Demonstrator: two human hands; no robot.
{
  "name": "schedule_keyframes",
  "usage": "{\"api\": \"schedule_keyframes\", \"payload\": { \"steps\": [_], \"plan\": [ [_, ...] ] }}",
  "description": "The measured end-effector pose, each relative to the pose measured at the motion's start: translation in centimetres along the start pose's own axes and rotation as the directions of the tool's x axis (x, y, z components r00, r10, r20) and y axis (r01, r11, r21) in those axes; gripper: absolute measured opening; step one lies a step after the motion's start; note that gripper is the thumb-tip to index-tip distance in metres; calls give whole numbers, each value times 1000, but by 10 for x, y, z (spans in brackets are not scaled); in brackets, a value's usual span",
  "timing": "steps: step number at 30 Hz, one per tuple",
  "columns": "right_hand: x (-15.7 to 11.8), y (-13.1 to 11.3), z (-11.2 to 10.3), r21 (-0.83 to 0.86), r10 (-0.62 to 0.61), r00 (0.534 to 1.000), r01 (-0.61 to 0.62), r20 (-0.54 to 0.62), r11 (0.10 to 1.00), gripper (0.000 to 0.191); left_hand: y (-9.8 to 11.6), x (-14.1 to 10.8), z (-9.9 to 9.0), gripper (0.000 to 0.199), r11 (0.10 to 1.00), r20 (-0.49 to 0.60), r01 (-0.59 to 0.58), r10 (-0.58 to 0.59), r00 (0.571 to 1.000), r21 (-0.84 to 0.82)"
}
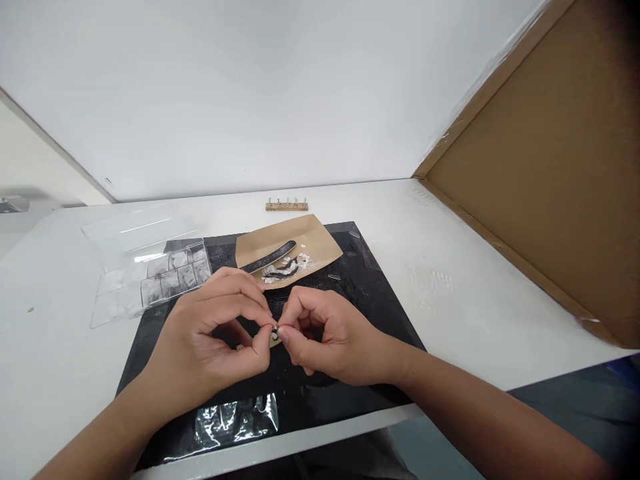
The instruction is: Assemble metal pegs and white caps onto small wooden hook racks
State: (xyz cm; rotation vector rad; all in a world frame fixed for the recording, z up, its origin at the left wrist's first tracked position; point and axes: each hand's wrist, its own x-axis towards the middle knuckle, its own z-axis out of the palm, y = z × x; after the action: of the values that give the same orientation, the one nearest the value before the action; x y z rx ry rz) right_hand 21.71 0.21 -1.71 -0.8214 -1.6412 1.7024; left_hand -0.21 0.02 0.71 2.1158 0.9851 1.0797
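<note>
My left hand (215,333) and my right hand (333,337) meet over a black mat (295,400). Both are closed in a pinch around a small shiny ring-shaped piece (275,333), dark in its middle with a light spot; its exact kind is too small to tell. Part of a tan object shows just beneath the fingertips. Right behind my hands lies a brown paper tray (313,233). In it are a black nail file (273,256) and a pile of small white flakes (300,261) with dark strips among them.
To the left stands a clear compartment box (170,277) holding whitish pieces, its lid raised. A small wooden strip (287,207) with several metal pegs is near the wall. Clear nail-like pieces (440,283) lie on the white table (465,333). A cardboard panel (540,167) borders the right.
</note>
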Motion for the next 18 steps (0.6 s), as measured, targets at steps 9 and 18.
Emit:
{"api": "schedule_keyframes", "payload": {
  "steps": [9,18],
  "plan": [
    [0,-2,-1,144,-3,1000,0,23,990,23,-3,2,-5,15,989,71,79,-71,995,-125],
    [3,-2,-2,253,-80,996,68,40,965,22,-4,-1,-7,18,977,38,109,-104,994,-181]
  ]
}}
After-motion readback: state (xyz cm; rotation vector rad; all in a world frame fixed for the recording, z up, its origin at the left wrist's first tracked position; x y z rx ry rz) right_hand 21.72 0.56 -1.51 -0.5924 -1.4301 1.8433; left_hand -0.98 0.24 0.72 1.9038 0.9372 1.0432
